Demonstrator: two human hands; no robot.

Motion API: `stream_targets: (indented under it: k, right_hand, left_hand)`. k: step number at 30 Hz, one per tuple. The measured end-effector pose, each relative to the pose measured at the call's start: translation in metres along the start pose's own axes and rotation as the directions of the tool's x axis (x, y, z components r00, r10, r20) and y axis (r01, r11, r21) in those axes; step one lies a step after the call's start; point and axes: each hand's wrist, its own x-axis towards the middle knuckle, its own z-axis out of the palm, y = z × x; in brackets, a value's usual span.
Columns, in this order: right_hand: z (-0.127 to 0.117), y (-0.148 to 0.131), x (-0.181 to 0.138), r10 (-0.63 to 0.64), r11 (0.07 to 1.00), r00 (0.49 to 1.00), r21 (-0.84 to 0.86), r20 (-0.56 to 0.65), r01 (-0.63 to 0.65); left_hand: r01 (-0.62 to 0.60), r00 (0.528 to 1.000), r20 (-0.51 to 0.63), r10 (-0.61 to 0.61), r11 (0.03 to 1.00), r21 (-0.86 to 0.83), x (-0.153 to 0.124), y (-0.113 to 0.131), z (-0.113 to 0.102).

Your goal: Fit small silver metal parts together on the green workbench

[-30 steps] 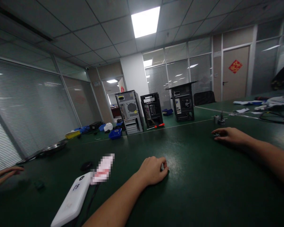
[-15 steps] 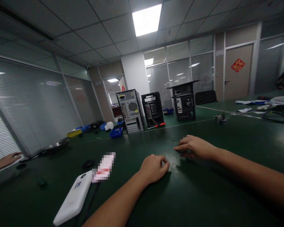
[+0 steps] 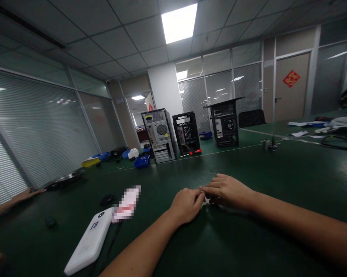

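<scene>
My left hand rests on the green table with thumb and forefinger pinched together. Against it comes my right hand, palm down, its bent fingertips touching the left fingertips. Whatever sits between the fingers, if anything, is too small and hidden to name. To the left of my left forearm lies a white flat slab with dark digits on it, a black cable beside it. A pinkish-white blurred-out item touches its upper end.
Three computer cases stand across the table, with a red-handled screwdriver before the middle one. Blue trays, a metal dish and a yellow tray lie left. Another person's arm reaches in at left.
My right hand has moved left and toward me until its fingertips meet my left hand's. My left hand has barely moved. The other person's arm at left has reached further in.
</scene>
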Motion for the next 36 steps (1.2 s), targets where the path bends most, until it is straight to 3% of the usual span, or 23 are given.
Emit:
stream_targets:
  k: [10,14,18,21,26,31,34,36]
  right_hand:
    - [0.004,0.004,-0.001,-0.036,0.999,0.999,0.018,-0.034,0.037]
    - [0.005,0.012,-0.005,0.074,0.997,0.997,0.027,0.001,-0.074]
    - [0.0,0.011,-0.008,0.162,0.971,0.987,0.175,0.013,-0.162]
    - [-0.004,0.002,-0.006,0.114,0.964,0.993,0.238,0.028,-0.118]
    - [0.0,-0.009,0.003,0.069,0.984,0.998,0.162,0.017,-0.07]
    - [0.001,0.002,0.003,0.056,0.99,0.998,0.133,-0.007,-0.055]
    - [0.003,0.028,-0.004,0.195,0.965,0.98,0.171,0.027,-0.197]
    - [0.008,0.053,-0.015,0.353,0.91,0.934,0.208,0.059,-0.358]
  left_hand:
    - [0.039,0.999,-0.035,-0.039,0.999,-0.024,0.003,0.002,0.002]
    - [0.075,0.995,-0.06,-0.077,0.997,-0.032,0.003,-0.001,0.003]
    - [0.065,0.996,-0.06,-0.07,0.995,-0.081,0.003,-0.002,0.004]
    - [0.047,0.997,-0.064,-0.053,0.994,-0.102,0.002,-0.001,0.003]
    - [0.025,0.998,-0.055,-0.03,0.997,-0.078,0.002,0.006,0.0]
    - [0.019,0.998,-0.051,-0.021,0.999,-0.05,0.002,0.009,-0.004]
    - [0.027,0.998,-0.053,-0.028,0.999,-0.022,0.001,0.008,-0.003]
    - [0.03,0.999,-0.038,-0.031,0.999,-0.016,0.001,0.007,-0.002]
